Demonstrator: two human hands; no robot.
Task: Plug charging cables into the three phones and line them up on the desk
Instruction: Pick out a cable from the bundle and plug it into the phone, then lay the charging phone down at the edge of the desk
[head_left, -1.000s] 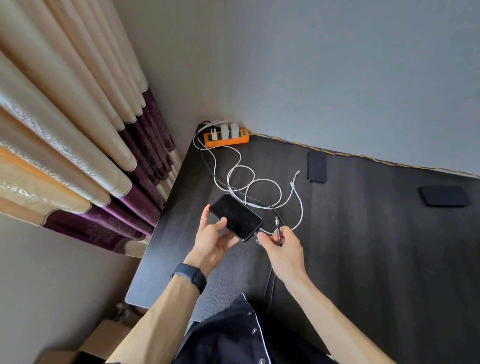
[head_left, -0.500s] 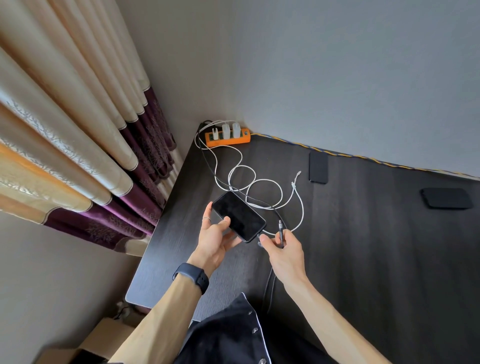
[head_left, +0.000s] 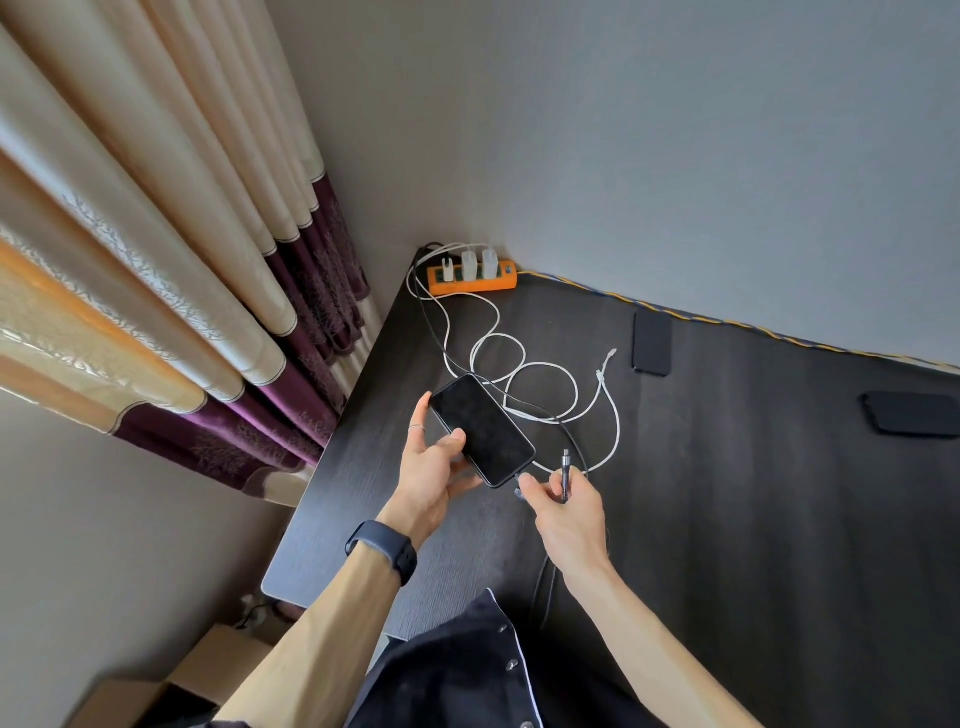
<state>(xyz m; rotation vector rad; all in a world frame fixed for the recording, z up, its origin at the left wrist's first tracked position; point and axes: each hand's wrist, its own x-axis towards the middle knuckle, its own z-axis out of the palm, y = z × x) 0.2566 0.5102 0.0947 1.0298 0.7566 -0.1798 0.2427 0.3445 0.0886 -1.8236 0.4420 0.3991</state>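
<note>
My left hand (head_left: 428, 467) holds a black phone (head_left: 480, 428) screen up, tilted, above the dark desk (head_left: 727, 519). My right hand (head_left: 563, 506) pinches the black cable's plug (head_left: 565, 470) just right of the phone's lower end; the plug tip points up and is apart from the phone. Two white cables (head_left: 524, 374) loop across the desk with loose ends (head_left: 605, 364). A second phone (head_left: 652, 343) lies near the wall and a third phone (head_left: 911, 413) lies at the far right.
An orange power strip (head_left: 472, 278) with white chargers sits in the desk's back left corner. Curtains (head_left: 182, 260) hang to the left. A cardboard box (head_left: 171, 686) stands on the floor below the desk's left edge.
The view and both hands have shifted slightly. The phone and the plug stay close together, and the grip on each is the same.
</note>
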